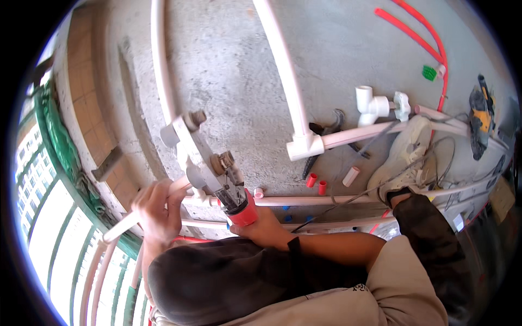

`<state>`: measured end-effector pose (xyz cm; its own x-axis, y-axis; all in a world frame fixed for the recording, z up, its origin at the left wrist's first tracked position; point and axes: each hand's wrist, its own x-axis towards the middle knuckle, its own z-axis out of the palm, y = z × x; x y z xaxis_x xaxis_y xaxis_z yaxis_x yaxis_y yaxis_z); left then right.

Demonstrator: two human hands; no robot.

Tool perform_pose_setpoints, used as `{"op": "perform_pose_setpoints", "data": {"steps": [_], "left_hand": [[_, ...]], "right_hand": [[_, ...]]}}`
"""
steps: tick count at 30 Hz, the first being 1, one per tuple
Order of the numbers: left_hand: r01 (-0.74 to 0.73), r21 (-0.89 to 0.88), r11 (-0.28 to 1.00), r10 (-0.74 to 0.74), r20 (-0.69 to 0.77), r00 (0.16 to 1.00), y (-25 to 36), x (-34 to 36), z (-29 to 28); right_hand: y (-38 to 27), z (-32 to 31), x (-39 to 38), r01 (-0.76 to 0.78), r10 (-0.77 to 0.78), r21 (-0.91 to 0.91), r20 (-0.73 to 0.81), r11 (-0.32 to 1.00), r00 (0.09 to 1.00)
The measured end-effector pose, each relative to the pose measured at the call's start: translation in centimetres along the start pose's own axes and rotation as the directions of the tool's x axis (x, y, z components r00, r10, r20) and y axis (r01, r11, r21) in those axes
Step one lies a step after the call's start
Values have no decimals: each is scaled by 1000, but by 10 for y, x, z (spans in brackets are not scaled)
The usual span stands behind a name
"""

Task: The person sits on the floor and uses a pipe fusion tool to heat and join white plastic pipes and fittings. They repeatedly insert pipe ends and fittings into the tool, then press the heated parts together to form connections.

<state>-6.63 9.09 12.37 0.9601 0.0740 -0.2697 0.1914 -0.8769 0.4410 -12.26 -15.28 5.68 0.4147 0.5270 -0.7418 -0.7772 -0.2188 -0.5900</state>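
Observation:
My left hand (157,209) is closed around a pale plastic pipe (122,225), which has an elbow at its lower left end. The pipe's other end reaches the side of a pipe fusion welder (201,149); whether it sits on a heating head I cannot tell. My right hand (263,223) is wrapped round the welder's red handle (243,213). The tool's grey metal plate slants up to the left, with round heads on both faces. Behind the plate, a long upright pipe (159,60) runs down to a fitting that is partly hidden.
A second pipe (280,70) ends in a white tee (305,146). Black-handled pliers (329,127), white fittings (372,106) and red pipe pieces (311,180) lie right of it. My shoe (405,152) rests near a grey cable. A green railing (60,233) stands left.

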Motion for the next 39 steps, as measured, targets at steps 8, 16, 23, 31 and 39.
{"op": "perform_pose_setpoints", "data": {"steps": [8, 16, 23, 31, 39], "left_hand": [[98, 65, 993, -74, -298, 952, 13, 34, -98], [-270, 69, 960, 276, -105, 955, 48, 44, 29], [-268, -90, 959, 272, 38, 962, 54, 46, 93], [-240, -136, 961, 243, -1, 970, 44, 38, 112], [-235, -136, 962, 238, 8, 971, 43, 36, 120]], "right_hand": [[-153, -132, -24, 357, -210, 594, -304, 721, 929], [-203, -205, -35, 430, -285, 73, -648, 900, 706], [-127, -193, 14, 184, -312, -313, -432, 932, 846], [-109, -194, 31, 216, -379, -537, -215, 816, 900], [-112, -197, 35, 118, -233, -404, -248, 907, 940]]}}
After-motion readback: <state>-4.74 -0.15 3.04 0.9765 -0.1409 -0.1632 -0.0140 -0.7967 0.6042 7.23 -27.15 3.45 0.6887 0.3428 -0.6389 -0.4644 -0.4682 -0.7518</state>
